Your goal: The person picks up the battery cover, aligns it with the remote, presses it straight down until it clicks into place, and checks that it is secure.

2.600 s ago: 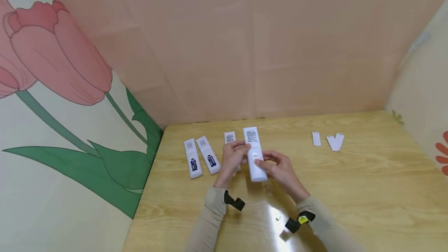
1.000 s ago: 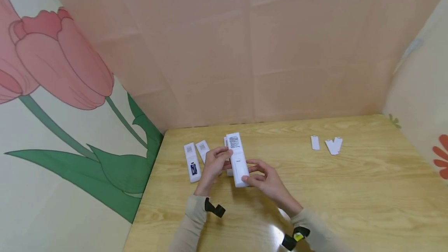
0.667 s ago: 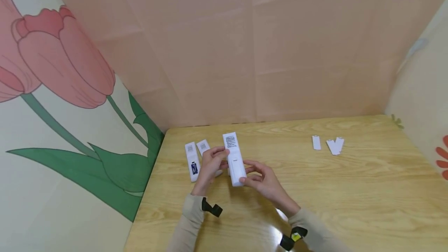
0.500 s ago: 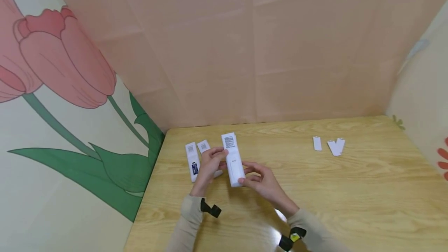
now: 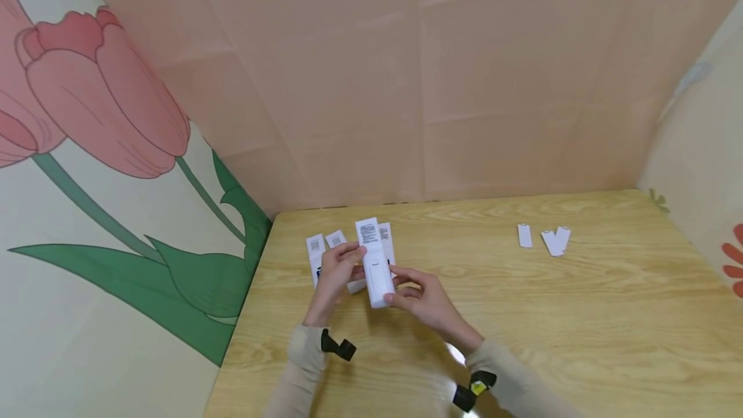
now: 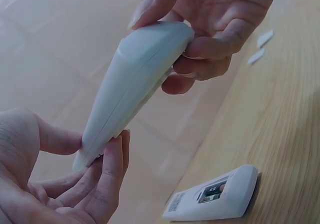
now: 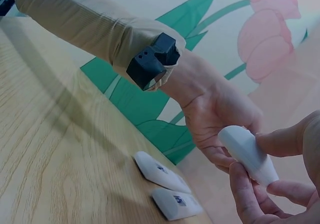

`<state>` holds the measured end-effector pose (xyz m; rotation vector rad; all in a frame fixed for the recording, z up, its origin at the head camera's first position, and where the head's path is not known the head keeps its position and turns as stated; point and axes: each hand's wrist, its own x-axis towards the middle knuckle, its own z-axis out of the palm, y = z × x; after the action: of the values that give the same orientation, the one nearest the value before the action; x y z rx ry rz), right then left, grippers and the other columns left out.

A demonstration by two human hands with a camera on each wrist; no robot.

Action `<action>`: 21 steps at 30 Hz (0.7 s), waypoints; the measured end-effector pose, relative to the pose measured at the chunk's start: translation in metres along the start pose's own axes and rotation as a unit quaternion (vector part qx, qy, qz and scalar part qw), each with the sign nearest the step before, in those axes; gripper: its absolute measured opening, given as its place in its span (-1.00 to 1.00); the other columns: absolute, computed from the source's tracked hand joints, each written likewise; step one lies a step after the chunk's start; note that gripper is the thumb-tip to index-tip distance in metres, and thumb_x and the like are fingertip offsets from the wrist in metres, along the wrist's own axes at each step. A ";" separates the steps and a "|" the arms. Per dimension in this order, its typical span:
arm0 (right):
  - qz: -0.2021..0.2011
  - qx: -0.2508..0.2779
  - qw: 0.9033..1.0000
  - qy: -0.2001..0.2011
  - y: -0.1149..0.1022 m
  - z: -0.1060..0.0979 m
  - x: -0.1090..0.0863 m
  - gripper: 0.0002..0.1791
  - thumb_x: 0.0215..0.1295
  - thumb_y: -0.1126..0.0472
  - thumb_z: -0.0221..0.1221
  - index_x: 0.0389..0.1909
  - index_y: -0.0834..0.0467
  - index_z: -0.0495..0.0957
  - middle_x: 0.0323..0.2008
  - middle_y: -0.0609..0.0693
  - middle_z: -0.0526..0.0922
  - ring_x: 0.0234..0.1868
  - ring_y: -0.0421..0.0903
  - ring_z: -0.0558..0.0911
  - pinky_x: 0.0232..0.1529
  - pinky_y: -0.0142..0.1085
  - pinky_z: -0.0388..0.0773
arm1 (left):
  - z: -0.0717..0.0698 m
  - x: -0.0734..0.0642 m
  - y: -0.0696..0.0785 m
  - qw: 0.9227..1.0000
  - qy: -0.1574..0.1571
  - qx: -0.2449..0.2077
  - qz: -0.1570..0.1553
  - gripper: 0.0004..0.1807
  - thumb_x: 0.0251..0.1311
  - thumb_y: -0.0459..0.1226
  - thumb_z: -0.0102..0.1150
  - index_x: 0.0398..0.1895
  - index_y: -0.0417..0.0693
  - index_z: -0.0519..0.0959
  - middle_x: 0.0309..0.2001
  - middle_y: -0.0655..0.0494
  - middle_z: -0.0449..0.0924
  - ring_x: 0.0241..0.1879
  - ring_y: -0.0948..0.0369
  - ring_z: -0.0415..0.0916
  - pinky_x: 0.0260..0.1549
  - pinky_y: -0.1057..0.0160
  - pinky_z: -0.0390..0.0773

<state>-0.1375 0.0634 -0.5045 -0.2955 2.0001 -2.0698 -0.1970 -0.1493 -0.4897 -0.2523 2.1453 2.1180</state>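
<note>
1. White remote control (image 5: 374,258) held in the air above the table (image 5: 580,328), towards the rear left corner; back face presented upward, label end pointed at the rear edge.
2. Left hand (image 5: 336,269): clamped on the remote's narrower, labelled end, pinched between thumb and curled fingers.
3. Right hand (image 5: 426,298): clamped on the rounded opposite end, thumb laid at the back, fingers curled beneath. Whether the casing or the cover is borne on by the thumb cannot be told.
4. Battery cover (image 5: 380,281) seen seated in the held remote.
5. Three further remotes laid on the table near the rear left corner: leftmost remote (image 5: 315,247), middle remote (image 5: 336,239) partly hidden by the left hand, and third remote (image 5: 387,237) partly hidden behind the held one. Dark battery compartments left uncovered on all three, as shown between the two wrist views.
6. Three loose covers placed near the rear edge, towards the rear right corner: single cover (image 5: 525,236) set apart, overlapping pair of covers (image 5: 555,242) just beside it.
7. Step in hand, as judged: battery cover of the held remote being worked on, probably for removal, given the three uncovered remotes.
8. Next move, as judged: label end to be steadied by the left hand, cover to be pressed and slid by the right thumb; slipping on smooth plastic is to be guarded against.
</note>
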 end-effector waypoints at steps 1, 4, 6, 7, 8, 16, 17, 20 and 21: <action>-0.002 -0.001 1.000 -0.002 -0.001 0.001 0.001 -0.31 0.29 0.41 0.42 0.44 0.38 0.47 0.04 0.35 0.62 -0.18 -0.09 0.76 -0.13 -0.38 0.73 | -0.002 0.000 0.000 1.000 0.002 0.000 0.002 -0.57 0.47 -0.23 0.30 0.26 -0.33 0.60 0.01 -0.22 0.78 -0.43 0.22 0.71 -0.31 0.23 0.81; -0.008 -0.006 1.000 -0.005 -0.002 0.005 0.003 -0.34 0.30 0.40 0.42 0.42 0.38 0.49 0.05 0.34 0.62 -0.14 -0.07 0.75 -0.10 -0.39 0.73 | -0.007 0.000 0.001 1.000 0.007 -0.006 0.006 -0.58 0.46 -0.25 0.31 0.24 -0.35 0.61 -0.05 -0.18 0.79 -0.43 0.21 0.71 -0.31 0.19 0.81; -0.009 -0.009 1.000 -0.004 -0.002 0.007 0.004 -0.35 0.31 0.39 0.42 0.41 0.37 0.51 0.05 0.33 0.62 -0.12 -0.04 0.75 -0.08 -0.39 0.73 | -0.010 0.000 0.000 1.000 0.012 -0.012 0.007 -0.58 0.45 -0.26 0.31 0.23 -0.37 0.61 -0.09 -0.15 0.79 -0.46 0.22 0.69 -0.34 0.20 0.81; -0.007 -0.010 1.000 -0.003 -0.001 0.009 0.004 -0.36 0.31 0.40 0.42 0.40 0.37 0.51 0.05 0.33 0.62 -0.11 -0.03 0.75 -0.07 -0.39 0.73 | -0.013 0.000 0.000 1.000 0.014 -0.015 0.007 -0.58 0.45 -0.27 0.32 0.23 -0.38 0.60 -0.09 -0.14 0.79 -0.46 0.22 0.69 -0.36 0.22 0.80; -0.008 -0.012 1.000 -0.002 -0.001 0.011 0.004 -0.37 0.31 0.40 0.42 0.39 0.38 0.52 0.04 0.32 0.63 -0.09 -0.02 0.75 -0.06 -0.39 0.73 | -0.014 0.000 -0.001 1.000 0.017 -0.019 0.006 -0.58 0.44 -0.28 0.32 0.22 -0.39 0.60 -0.08 -0.15 0.79 -0.47 0.23 0.69 -0.38 0.23 0.79; -0.014 -0.008 1.000 -0.001 0.002 0.023 0.008 -0.36 0.29 0.43 0.42 0.38 0.43 0.50 0.02 0.34 0.64 -0.08 0.03 0.76 -0.08 -0.40 0.74 | -0.028 -0.001 -0.003 1.000 0.016 -0.016 0.011 -0.57 0.44 -0.31 0.29 0.24 -0.45 0.57 -0.14 -0.10 0.80 -0.48 0.24 0.68 -0.41 0.29 0.77; -0.014 -0.009 1.000 -0.002 0.003 0.025 0.008 -0.37 0.29 0.42 0.42 0.38 0.44 0.50 0.02 0.33 0.65 -0.08 0.02 0.76 -0.08 -0.40 0.73 | -0.030 -0.002 -0.004 1.000 0.016 -0.013 0.009 -0.57 0.44 -0.31 0.29 0.23 -0.45 0.57 -0.16 -0.08 0.80 -0.48 0.24 0.68 -0.41 0.29 0.77; -0.013 -0.008 1.000 -0.005 0.004 0.030 0.008 -0.37 0.28 0.43 0.42 0.37 0.45 0.51 0.03 0.34 0.65 -0.09 0.02 0.77 -0.09 -0.39 0.74 | -0.036 -0.004 -0.006 1.000 0.017 0.004 0.004 -0.56 0.46 -0.27 0.29 0.25 -0.41 0.57 -0.13 -0.09 0.80 -0.44 0.22 0.71 -0.35 0.23 0.79; -0.011 -0.010 1.000 -0.007 0.004 0.031 0.008 -0.37 0.28 0.43 0.42 0.37 0.44 0.51 0.03 0.33 0.66 -0.09 0.02 0.77 -0.08 -0.39 0.74 | -0.038 -0.005 -0.006 1.000 0.019 0.009 0.000 -0.56 0.46 -0.26 0.29 0.26 -0.38 0.58 -0.11 -0.10 0.80 -0.42 0.21 0.73 -0.32 0.20 0.80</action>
<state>-0.1349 0.0310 -0.5077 -0.3374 2.0205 -2.0555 -0.1900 -0.1874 -0.4939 -0.2923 2.1853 2.1089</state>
